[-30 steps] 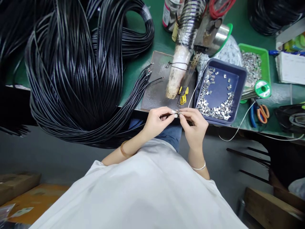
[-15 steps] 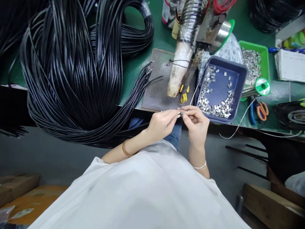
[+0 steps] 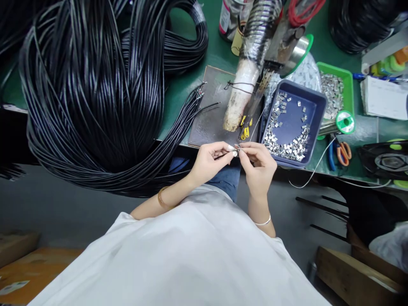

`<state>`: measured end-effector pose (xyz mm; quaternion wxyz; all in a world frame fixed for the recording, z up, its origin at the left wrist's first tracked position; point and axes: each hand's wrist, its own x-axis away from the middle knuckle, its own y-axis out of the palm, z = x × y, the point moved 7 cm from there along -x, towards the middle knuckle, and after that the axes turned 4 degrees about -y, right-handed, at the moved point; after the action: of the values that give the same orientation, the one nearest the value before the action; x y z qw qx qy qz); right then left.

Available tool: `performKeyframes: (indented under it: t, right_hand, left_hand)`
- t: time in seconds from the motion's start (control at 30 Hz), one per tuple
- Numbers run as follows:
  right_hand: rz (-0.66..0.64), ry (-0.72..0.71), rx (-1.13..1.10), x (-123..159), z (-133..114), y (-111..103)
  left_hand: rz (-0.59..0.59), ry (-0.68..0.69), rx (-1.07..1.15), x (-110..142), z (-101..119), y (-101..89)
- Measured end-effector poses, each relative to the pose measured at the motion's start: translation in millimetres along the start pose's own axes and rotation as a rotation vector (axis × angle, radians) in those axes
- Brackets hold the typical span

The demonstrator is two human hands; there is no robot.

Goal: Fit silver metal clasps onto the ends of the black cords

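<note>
Pinching a thin dark cable [image 3: 219, 157], the fingers of the left hand [image 3: 207, 165] nearly meet those of the right hand [image 3: 259, 168], closed on something too small to tell, before the edge of the green desk [image 3: 215, 53]. Beyond lie a brown board [image 3: 204, 123] and blue tray [image 3: 288, 112]; below, grey floor [image 3: 95, 221].

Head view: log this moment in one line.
left hand: pinching black wire | right hand: fingertips meeting left's, grip unclear | blue tray: holds metal clips | cables: left

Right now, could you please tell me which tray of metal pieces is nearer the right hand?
The blue tray, close by the right hand; the green tray sits farther off, to its right.
</note>
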<state>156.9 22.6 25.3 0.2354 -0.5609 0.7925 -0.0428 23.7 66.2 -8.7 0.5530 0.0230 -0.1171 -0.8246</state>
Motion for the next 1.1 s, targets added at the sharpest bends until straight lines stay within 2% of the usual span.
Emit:
performKeyframes:
  t: [0.07,0.13,0.23,0.3,0.37,0.4,0.53,0.57,0.63,0.7,0.8,0.87,0.93,1.0,1.1]
  right_hand:
    - [-0.014,-0.033,0.066,-1,-2,-2]
    - [-0.031,-0.065,0.119,-2,-4,-3]
    - [-0.066,-0.094,0.173,-3,-4,-4]
    - [-0.079,-0.06,0.15,-2,0,-4]
    - [-0.072,0.016,0.042,-1,9,-2]
    - [-0.065,0.054,-0.033,0,14,-1]
    - [-0.053,0.124,-0.256,2,30,6]
    - [-0.062,0.125,-0.263,2,31,8]
    - [-0.062,0.113,-0.217,1,28,8]
    - [0.003,0.063,-0.113,0,20,1]
    - [0.151,-0.105,0.037,2,-1,-12]
    - [0.164,-0.231,0.121,5,-12,-12]
    - [0.124,-0.316,0.189,8,-16,-8]
    - [0.107,-0.326,0.195,8,-13,-5]
    - [0.134,-0.217,0.068,4,0,-6]
  left_hand:
    - [0.075,0.137,-0.21,2,7,-3.7]
    - [0.102,0.298,-0.436,4,17,-2.5]
    - [0.064,0.478,-0.673,7,25,4.4]
    - [0.038,0.511,-0.76,8,26,7.8]
    - [0.026,0.456,-0.73,8,24,7.7]
    - [0.007,0.384,-0.652,6,21,6.8]
    - [-0.176,-0.075,-0.101,4,-3,10.1]
    - [-0.214,-0.166,0.016,4,-7,12.3]
    - [-0.227,-0.262,0.172,2,-10,13.2]
    - [-0.178,-0.266,0.251,-2,-9,10.0]
    - [-0.075,-0.213,0.291,-8,-7,3.7]
    - [-0.042,-0.18,0.281,-12,-6,1.7]
    - [-0.036,-0.154,0.259,-14,-4,1.2]
    - [-0.028,-0.135,0.239,-15,-2,0.2]
    - [-0.003,-0.136,0.221,-16,0,-1.9]
